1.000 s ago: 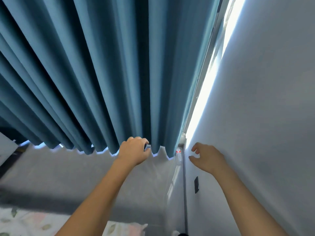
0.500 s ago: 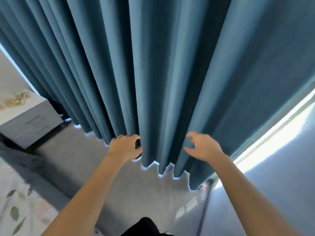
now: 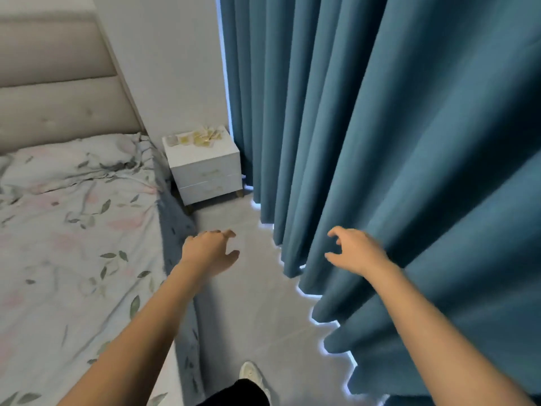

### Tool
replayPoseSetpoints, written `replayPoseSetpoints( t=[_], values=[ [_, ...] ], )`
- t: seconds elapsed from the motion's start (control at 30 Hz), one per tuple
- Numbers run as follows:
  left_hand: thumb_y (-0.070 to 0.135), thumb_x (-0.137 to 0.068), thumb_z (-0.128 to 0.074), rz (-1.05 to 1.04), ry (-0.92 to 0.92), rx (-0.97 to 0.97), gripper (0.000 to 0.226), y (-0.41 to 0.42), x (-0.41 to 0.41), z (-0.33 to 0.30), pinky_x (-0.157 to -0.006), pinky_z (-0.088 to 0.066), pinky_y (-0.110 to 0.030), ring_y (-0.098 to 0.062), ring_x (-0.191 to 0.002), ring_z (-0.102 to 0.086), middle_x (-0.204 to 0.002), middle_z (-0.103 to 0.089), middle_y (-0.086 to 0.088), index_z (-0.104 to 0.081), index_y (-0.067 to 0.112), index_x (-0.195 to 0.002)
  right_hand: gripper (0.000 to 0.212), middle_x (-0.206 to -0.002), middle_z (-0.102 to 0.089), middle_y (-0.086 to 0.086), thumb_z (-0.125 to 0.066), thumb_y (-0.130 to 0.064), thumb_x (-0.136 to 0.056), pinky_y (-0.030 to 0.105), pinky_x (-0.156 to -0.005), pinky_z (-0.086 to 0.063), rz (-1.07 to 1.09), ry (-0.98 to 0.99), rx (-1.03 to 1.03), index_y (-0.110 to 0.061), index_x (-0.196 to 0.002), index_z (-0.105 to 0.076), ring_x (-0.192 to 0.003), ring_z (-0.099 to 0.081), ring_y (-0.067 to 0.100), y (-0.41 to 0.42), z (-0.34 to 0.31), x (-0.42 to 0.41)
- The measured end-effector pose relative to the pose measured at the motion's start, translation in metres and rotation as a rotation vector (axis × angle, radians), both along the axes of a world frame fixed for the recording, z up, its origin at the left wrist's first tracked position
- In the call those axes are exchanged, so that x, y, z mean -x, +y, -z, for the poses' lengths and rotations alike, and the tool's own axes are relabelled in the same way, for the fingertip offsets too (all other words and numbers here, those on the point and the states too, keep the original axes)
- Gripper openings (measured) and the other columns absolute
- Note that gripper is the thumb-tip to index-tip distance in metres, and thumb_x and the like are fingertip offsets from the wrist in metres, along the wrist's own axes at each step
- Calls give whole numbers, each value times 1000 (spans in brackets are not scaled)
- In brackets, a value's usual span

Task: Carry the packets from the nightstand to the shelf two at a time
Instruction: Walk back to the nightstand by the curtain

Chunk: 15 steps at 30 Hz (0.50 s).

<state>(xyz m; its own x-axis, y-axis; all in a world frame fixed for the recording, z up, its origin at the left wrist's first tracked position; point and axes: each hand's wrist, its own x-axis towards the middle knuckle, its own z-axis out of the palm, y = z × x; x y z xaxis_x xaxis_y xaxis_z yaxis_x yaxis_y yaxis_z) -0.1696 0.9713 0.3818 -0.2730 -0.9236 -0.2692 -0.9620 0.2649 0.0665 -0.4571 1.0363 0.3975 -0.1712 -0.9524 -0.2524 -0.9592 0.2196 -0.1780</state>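
Observation:
Several small yellow-and-white packets (image 3: 199, 138) lie scattered on top of a white two-drawer nightstand (image 3: 205, 169) in the far corner between the bed and the curtain. My left hand (image 3: 211, 253) hangs over the grey floor with loosely curled fingers and holds nothing. My right hand (image 3: 355, 252) is held out in front of the curtain folds, fingers loosely curled, also empty. Both hands are well short of the nightstand. No shelf is in view.
A bed with a floral sheet (image 3: 73, 230) and a beige padded headboard (image 3: 58, 83) fills the left. A long teal curtain (image 3: 409, 142) hangs down the right side. A grey floor strip (image 3: 251, 303) runs between them to the nightstand. My white shoe (image 3: 251, 373) shows below.
The view has swung left from the curtain and wall to the bed and nightstand. My left hand has uncurled from a fist. Both hands are empty throughout.

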Motion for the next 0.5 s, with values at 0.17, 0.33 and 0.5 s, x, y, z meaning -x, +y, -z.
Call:
replayPoseSetpoints(
  t=[0.17, 0.33, 0.5],
  values=[
    [55, -90, -45, -111, 13, 15, 49, -97, -52, -2, -94, -48, -38, -23, -118, -57, -133, -59, 5, -48, 33, -134, 45, -124, -60, -5, -54, -35, -89, 34, -89, -49, -89, -21, -6, -29, -133, -47, -117, -54, 21, -134, 1, -34],
    [55, -91, -45, -209, 19, 16, 51, -167, -90, 2, -93, -49, -37, -22, -118, -57, -133, -58, 2, -47, 31, -135, 43, -128, -59, -4, -52, -30, -91, 34, -90, -49, -188, -30, -29, -29, -133, -47, -119, -52, 22, -237, 6, -67],
    [50, -92, -46, -243, 21, -54, 44, -266, -105, 18, -94, -48, -36, -22, -119, -57, -132, -59, 4, -51, 30, -130, 41, -129, -57, -4, -49, -30, -94, 36, -91, -49, -306, -6, -69, -27, -134, -46, -119, -52, 22, -355, 23, -91]
  ],
)
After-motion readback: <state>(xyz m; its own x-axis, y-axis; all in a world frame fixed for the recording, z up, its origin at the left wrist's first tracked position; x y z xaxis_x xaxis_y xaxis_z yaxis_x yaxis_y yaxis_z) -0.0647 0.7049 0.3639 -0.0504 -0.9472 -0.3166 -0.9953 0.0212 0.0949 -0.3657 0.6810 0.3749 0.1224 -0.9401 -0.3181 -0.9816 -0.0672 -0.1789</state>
